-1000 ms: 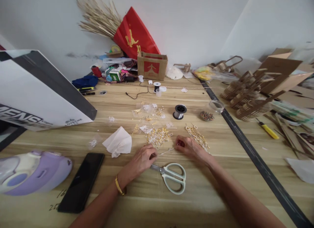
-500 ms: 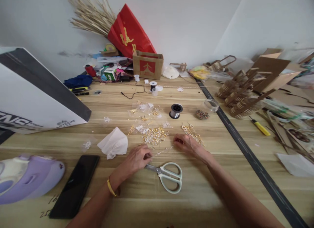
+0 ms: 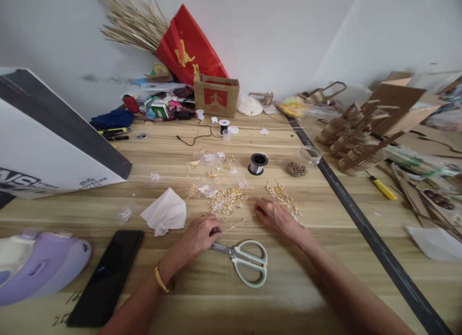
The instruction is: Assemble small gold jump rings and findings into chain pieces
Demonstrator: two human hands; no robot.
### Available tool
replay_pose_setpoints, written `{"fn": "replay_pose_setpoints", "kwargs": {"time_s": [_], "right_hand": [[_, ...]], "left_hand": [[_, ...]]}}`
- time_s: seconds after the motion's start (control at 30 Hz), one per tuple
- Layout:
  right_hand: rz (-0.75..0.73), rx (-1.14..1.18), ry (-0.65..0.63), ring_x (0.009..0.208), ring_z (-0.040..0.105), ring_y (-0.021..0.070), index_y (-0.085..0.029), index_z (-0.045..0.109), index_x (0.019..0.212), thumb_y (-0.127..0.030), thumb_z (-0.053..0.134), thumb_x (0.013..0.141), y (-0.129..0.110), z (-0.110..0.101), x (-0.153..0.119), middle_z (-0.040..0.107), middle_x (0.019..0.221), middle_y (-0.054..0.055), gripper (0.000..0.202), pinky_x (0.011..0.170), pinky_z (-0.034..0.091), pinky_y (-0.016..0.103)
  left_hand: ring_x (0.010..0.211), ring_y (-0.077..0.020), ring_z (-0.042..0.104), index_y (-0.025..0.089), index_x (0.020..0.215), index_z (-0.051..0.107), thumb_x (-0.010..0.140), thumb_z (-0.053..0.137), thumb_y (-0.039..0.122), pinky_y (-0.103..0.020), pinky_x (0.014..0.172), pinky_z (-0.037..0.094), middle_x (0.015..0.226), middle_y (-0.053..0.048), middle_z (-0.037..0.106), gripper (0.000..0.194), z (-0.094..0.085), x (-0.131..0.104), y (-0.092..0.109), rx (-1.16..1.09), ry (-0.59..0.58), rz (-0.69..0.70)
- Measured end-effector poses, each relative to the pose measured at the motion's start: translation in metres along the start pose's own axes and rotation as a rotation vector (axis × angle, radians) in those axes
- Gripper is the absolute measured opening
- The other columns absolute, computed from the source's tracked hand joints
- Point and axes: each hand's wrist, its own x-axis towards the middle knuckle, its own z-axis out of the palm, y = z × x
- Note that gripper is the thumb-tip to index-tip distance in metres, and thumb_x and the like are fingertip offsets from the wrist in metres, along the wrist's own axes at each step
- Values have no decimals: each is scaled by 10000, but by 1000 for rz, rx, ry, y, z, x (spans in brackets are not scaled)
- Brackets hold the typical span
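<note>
A thin beaded chain (image 3: 238, 224) stretches low over the wooden table between my two hands. My left hand (image 3: 204, 233) pinches its left end, just above the tips of the white-handled scissors (image 3: 249, 263). At its other end, my right hand (image 3: 272, 213) has its fingers closed on the chain. Behind the chain lies a pile of gold and clear beads (image 3: 226, 201). Several finished-looking gold chains (image 3: 285, 198) rest beside my right hand. A spool of silver wire (image 3: 257, 163) stands behind the pile.
A white tissue (image 3: 166, 212), a black phone (image 3: 106, 277) and a purple device (image 3: 45, 267) lie left. A glass jar lid (image 3: 310, 155) and a dish of mixed beads (image 3: 297, 169) are right. Small baskets (image 3: 355, 147) and a yellow cutter (image 3: 383, 186) sit farther right.
The view has shifted slightly. My right hand's fingers have drawn a little closer together at the chain's end; my left hand keeps its pinch.
</note>
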Motion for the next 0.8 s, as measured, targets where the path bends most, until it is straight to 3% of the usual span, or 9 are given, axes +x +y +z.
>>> {"fn": "replay_pose_setpoints", "kwargs": {"time_s": [0.37, 0.63, 0.8], "right_hand": [[6, -70, 31, 731, 575, 142, -165, 545, 913, -186, 423, 911, 2, -7, -5, 623, 905, 63, 124, 584, 276, 241], [-244, -14, -89, 702, 582, 127, -159, 552, 859, -188, 390, 956, -24, -19, -15, 623, 840, 53, 191, 577, 289, 229], [-250, -63, -112, 718, 585, 147, -156, 563, 872, -175, 399, 949, -29, -8, -13, 622, 852, 63, 183, 588, 322, 235]], "left_hand": [[669, -137, 535, 147, 709, 652, 783, 564, 144, -233, 642, 378, 712, -22, 599, 115, 6, 3, -6, -11, 54, 17], [695, -144, 542, 156, 721, 648, 781, 569, 162, -243, 663, 386, 725, -19, 609, 99, 8, 5, -8, -16, 65, 7], [689, -142, 534, 157, 720, 643, 773, 572, 150, -240, 656, 381, 718, -14, 600, 89, 7, 4, -8, -27, 74, 8]]}}
